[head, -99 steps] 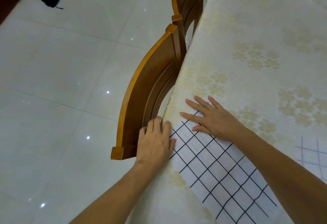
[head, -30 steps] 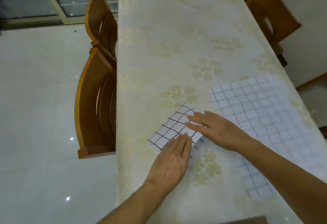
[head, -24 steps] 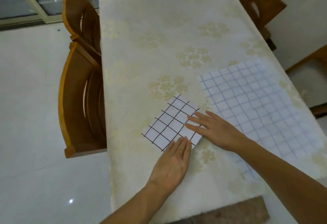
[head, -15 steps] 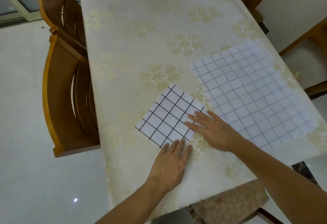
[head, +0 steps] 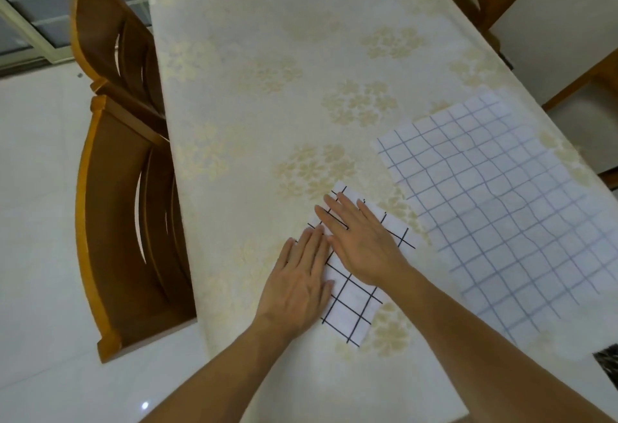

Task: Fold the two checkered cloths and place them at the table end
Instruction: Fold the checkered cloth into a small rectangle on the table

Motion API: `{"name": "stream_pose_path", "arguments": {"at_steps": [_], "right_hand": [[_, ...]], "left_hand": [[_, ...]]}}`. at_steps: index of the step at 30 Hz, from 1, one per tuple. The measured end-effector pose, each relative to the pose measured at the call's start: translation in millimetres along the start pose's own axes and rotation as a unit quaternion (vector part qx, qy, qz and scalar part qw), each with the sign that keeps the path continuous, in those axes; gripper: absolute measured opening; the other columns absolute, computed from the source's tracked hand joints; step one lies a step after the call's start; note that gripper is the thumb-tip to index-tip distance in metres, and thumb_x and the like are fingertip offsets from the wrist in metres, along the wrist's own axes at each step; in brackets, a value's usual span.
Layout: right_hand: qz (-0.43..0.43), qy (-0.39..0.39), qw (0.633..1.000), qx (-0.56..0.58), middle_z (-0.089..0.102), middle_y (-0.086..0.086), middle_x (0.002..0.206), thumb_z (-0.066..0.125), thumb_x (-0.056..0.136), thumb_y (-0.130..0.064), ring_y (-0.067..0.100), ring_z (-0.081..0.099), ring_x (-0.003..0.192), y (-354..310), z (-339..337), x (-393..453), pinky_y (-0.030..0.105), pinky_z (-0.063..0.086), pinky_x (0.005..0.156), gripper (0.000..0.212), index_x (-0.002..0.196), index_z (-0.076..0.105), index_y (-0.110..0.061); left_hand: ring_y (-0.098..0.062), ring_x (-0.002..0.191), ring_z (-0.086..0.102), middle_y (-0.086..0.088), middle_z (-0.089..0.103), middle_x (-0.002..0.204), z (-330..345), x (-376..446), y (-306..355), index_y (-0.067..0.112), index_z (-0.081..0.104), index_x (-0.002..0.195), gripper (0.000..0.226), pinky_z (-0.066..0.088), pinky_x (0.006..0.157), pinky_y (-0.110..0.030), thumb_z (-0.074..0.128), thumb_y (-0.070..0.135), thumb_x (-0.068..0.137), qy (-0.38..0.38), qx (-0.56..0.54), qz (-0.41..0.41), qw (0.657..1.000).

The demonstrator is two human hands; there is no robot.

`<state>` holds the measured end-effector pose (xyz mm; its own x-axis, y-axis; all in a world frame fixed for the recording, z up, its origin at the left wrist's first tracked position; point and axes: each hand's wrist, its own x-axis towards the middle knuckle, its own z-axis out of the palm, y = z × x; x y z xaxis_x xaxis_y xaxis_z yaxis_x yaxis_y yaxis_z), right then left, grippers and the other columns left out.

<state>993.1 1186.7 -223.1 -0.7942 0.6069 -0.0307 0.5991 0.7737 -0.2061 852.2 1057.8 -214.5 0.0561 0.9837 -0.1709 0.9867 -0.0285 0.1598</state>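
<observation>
Two cloths lie on the bench [head: 267,94]. Largest after the bench: pale-grid cloth [head: 508,215], spread flat and unfolded, at 3 o'clock from the hands, near the bench's right edge. Dark-grid cloth [head: 354,309], folded down to a small rectangle, sits at 6 o'clock on the bench, just beside the pale one but apart from it. Two chairs [head: 130,222] stand along the bench's left side, at 9 o'clock.

Right hand [head: 361,242]: flat, fingers straight, pressing the upper part of the dark-grid cloth; nothing gripped. Left hand [head: 297,285]: likewise flat, palm on the cloth's left edge, holding nothing.

Step, as judged: flattening the final crease of the first cloth; roughly half the folding done.

Next move likely calls for releasing the pressure, reaching to 3 o'clock, and pinching two corners of the pale-grid cloth to start its fold. Placing at the bench end not yet done.
</observation>
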Motion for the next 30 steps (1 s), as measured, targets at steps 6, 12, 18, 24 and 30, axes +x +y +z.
{"name": "stream_pose_path", "arguments": {"at_steps": [6, 12, 18, 24, 30], "right_hand": [[0.030, -0.042, 0.998, -0.042, 0.012, 0.004, 0.167, 0.019, 0.104, -0.056, 0.024, 0.005, 0.154, 19.6, 15.7, 23.1, 0.050, 0.018, 0.122, 0.064, 0.159, 0.016, -0.021], [0.031, -0.049, 0.997, -0.056, 0.003, 0.003, 0.168, 0.014, 0.103, -0.061, 0.024, 0.000, 0.154, 25.6, 21.5, 32.5, 0.050, 0.015, 0.123, 0.069, 0.160, 0.008, -0.022], [0.112, -0.001, 0.993, -0.032, -0.001, 0.005, 0.168, 0.023, 0.103, -0.061, 0.024, -0.006, 0.154, 19.1, 9.5, 12.3, 0.052, 0.009, 0.124, 0.074, 0.159, 0.003, -0.018], [0.213, 0.001, 0.977, -0.034, 0.008, 0.008, 0.167, 0.023, 0.101, -0.064, 0.026, 0.003, 0.154, 6.9, 26.3, -35.1, 0.052, 0.015, 0.123, 0.078, 0.159, 0.013, -0.012], [0.240, -0.024, 0.969, -0.058, 0.001, 0.009, 0.167, 0.020, 0.098, -0.071, 0.026, 0.000, 0.154, 21.4, 24.8, -42.2, 0.050, 0.015, 0.123, 0.087, 0.159, 0.007, -0.010]], "left_hand": [[-0.026, 0.154, 0.001, -0.013, 0.004, 0.166, 25.3, 9.0, -17.6, 0.009, 0.004, 0.158, 0.074, 0.014, 0.121, -0.044, 0.023, 0.055, 0.103, 0.012, -0.005, 0.002, 1.000], [-0.025, 0.154, -0.002, -0.012, -0.001, 0.167, 31.5, 8.6, -17.9, 0.011, 0.003, 0.158, 0.075, 0.013, 0.121, -0.045, 0.023, 0.058, 0.103, 0.009, -0.009, -0.012, 1.000], [-0.027, 0.154, 0.002, -0.013, 0.005, 0.166, 15.8, 17.3, -18.2, 0.008, 0.012, 0.158, 0.075, 0.016, 0.123, -0.051, 0.025, 0.057, 0.103, 0.028, -0.010, 0.021, 0.999], [-0.024, 0.154, 0.001, -0.012, 0.006, 0.166, 10.4, 68.9, -34.2, 0.007, 0.012, 0.157, 0.068, 0.020, 0.121, -0.047, 0.023, 0.048, 0.104, 0.004, 0.018, 0.143, 0.990], [-0.024, 0.154, -0.005, -0.011, -0.002, 0.166, 13.1, 77.1, -38.4, 0.010, 0.004, 0.158, 0.069, 0.015, 0.123, -0.046, 0.021, 0.049, 0.104, -0.017, 0.030, 0.156, 0.987]]}}
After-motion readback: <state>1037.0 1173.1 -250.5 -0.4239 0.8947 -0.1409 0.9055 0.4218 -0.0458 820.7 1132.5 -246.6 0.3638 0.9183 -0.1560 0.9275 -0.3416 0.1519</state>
